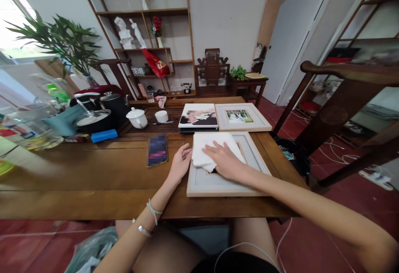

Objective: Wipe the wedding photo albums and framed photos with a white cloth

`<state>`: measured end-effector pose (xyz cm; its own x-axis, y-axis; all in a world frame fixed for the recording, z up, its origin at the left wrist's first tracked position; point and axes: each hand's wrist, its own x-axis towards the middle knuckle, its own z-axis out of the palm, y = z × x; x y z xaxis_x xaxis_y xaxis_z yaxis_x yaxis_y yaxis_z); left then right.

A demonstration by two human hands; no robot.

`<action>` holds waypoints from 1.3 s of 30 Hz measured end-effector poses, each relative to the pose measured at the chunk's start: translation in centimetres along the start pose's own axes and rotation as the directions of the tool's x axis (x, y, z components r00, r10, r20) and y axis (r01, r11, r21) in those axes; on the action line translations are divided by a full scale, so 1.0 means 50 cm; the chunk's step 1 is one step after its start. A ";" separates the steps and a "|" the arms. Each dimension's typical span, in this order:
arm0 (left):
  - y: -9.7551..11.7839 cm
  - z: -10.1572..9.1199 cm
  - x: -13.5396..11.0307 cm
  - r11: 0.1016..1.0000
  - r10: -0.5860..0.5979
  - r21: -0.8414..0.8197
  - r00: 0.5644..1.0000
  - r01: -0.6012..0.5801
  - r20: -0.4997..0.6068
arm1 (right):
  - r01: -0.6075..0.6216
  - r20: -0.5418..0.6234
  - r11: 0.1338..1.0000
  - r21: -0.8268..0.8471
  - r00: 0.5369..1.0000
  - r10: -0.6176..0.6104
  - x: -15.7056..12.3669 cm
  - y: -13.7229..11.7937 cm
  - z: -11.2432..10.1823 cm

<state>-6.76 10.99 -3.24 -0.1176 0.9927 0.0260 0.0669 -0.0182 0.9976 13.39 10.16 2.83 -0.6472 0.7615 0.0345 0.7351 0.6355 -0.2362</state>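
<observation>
A light-wood picture frame (258, 177) with a pale mat lies flat near the table's front edge. Over its upper left part is spread a white cloth (202, 142), which hides most of the picture in the middle. My right hand (222, 158) rests flat on the cloth with the fingers spread, pressing it against the frame. At the frame's left edge is my left hand (181, 163), its fingers loosely extended, touching or very close to the side. Left of that hand lies a phone (157, 150).
Behind the frame lie a photo album (198, 116) and a second picture frame (263, 119). A lidded white teapot (137, 118), a white cup (161, 116), a black kettle (114, 104) and a blue box (104, 135) stand leftward. A wooden chair (339, 111) is at right.
</observation>
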 end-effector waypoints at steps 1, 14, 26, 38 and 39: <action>-0.001 -0.001 -0.001 1.000 -0.004 -0.031 1.000 0.004 0.003 | 0.046 0.020 0.999 0.010 0.999 -0.046 -0.009 -0.013 0.003; 0.024 0.013 -0.016 0.982 -0.155 -0.097 0.986 0.161 0.065 | 0.180 0.084 0.963 0.200 0.976 -0.200 -0.233 0.023 -0.123; 0.047 0.008 -0.041 0.974 -0.095 -0.210 0.995 0.088 -0.026 | -0.143 -0.138 0.981 0.134 0.977 0.161 -0.398 0.171 -0.031; 0.234 -0.124 -0.094 0.994 0.047 -0.068 0.910 -0.082 -0.412 | -0.097 0.150 0.924 0.369 0.988 0.043 -0.381 0.152 -0.067; 0.251 -0.127 -0.087 0.994 0.059 -0.059 0.905 -0.092 -0.422 | -0.075 0.126 0.895 0.439 0.992 0.021 -0.365 0.153 -0.082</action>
<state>-11.72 5.67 9.59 -0.5203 0.8470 0.1091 0.0185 -0.1166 0.9930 31.64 1.64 4.39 -0.6516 0.7528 -0.0933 0.6180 0.4555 -0.6407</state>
